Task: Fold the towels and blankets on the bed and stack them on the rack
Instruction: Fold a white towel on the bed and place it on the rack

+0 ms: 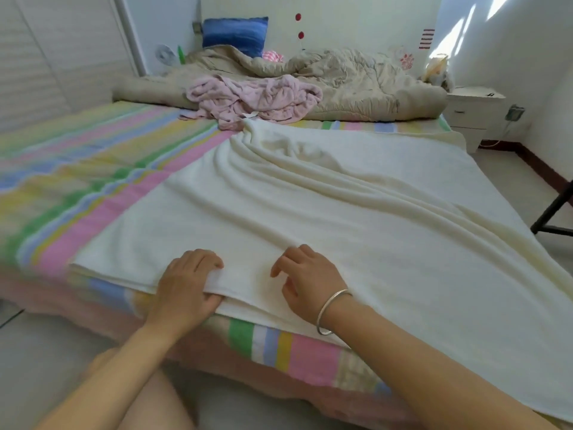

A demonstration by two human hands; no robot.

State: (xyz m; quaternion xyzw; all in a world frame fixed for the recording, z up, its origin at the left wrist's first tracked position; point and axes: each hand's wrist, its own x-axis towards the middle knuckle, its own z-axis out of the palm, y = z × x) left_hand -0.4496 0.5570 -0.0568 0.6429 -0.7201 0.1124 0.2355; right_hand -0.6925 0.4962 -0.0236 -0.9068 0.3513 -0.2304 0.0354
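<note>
Here, pinching the near hem of the cream blanket [341, 197], spread wrinkled over the striped bed [93, 169], with the left grip [189, 283], while poising the right grip [307, 283], loose-fingered and holding nothing, just beside.

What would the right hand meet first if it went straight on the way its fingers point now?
Likely the raised folds of the cream blanket under it, just ahead of the right hand. Beyond them the line heads roughly toward the crumpled pink towel, though depth is hard to judge.
</note>
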